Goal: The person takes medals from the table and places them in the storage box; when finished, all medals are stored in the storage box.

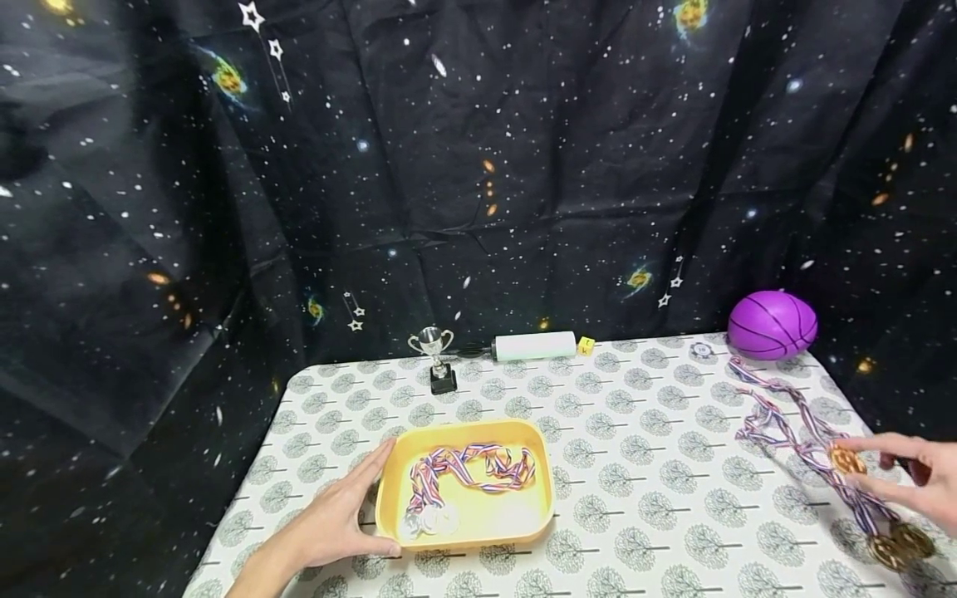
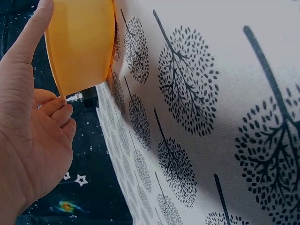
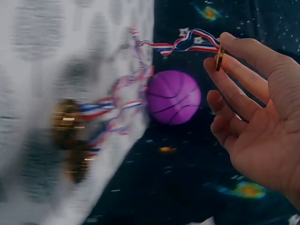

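Observation:
My left hand (image 1: 332,519) grips the left end of a yellow tray (image 1: 542,465), thumb at the near corner and fingers on the far side. Inside the tray lie silver medals (image 1: 429,521) with red, white and blue ribbons (image 1: 471,468). Over at the right, my right hand (image 1: 923,482) pinches a gold medal (image 3: 219,57) between thumb and fingertips, and its striped ribbon (image 3: 199,47) trails toward the table. Two more gold medals (image 1: 903,544) lie below that hand, their ribbons stretching back over the cloth.
A small trophy cup (image 1: 442,378) stands behind the tray. Near the back edge are a white cylinder (image 1: 534,345) with a dark end and a yellow letter cube (image 1: 586,345). A purple basketball (image 1: 772,324) sits at the far right corner. Dark star-patterned cloth (image 1: 523,166) hangs behind.

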{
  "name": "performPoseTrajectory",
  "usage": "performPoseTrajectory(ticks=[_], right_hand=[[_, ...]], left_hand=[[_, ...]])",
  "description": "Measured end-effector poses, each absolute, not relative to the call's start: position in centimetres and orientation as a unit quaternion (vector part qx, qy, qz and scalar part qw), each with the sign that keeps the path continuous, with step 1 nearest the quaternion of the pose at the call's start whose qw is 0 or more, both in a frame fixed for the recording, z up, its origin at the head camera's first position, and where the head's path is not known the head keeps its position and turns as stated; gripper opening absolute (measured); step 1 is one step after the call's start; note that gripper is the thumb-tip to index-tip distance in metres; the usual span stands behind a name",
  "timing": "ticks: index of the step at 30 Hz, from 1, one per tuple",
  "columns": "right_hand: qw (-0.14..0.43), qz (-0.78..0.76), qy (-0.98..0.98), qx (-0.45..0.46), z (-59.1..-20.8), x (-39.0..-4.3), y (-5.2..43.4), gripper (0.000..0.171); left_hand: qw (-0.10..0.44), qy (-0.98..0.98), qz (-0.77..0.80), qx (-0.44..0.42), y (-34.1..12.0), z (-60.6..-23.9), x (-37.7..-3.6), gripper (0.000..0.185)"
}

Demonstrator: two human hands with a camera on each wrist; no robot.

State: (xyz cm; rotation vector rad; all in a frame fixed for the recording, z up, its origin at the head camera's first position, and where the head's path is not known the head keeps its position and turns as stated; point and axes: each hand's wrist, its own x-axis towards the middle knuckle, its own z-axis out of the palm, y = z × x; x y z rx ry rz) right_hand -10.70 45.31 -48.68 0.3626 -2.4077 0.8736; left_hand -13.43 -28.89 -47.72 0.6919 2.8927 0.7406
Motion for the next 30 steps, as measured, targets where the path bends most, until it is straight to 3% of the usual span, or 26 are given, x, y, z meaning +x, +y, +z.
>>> performPoseTrajectory(ticks=[7, 12, 18, 24, 30], right_hand=[[0.283, 0.3, -0.887, 0.207, -42.8, -14.4, 44.9, 0.056], [0.268, 0.291, -0.898, 0.193, -38.7, -16.3, 43.3, 0.051], [0.249, 0.219, -0.929, 0.166, -34.1, -17.5, 40.6, 0.036], [0.21, 0.21, -0.941, 0.162, -30.3, -18.3, 37.3, 0.036], [0.175, 0.269, -0.927, 0.192, -28.0, -18.7, 33.3, 0.034]], left_hand=[[0.034, 0.941, 0.243, 0.233, -28.8, -47.6, -13.5, 0.138], [0.039, 0.943, 0.239, 0.227, -28.9, -47.6, -13.5, 0.139], [0.026, 0.941, 0.247, 0.231, -29.1, -47.8, -13.4, 0.137], [-0.01, 0.928, 0.26, 0.266, -29.4, -48.6, -13.5, 0.136], [0.023, 0.939, 0.249, 0.238, -29.1, -47.9, -13.4, 0.137]])
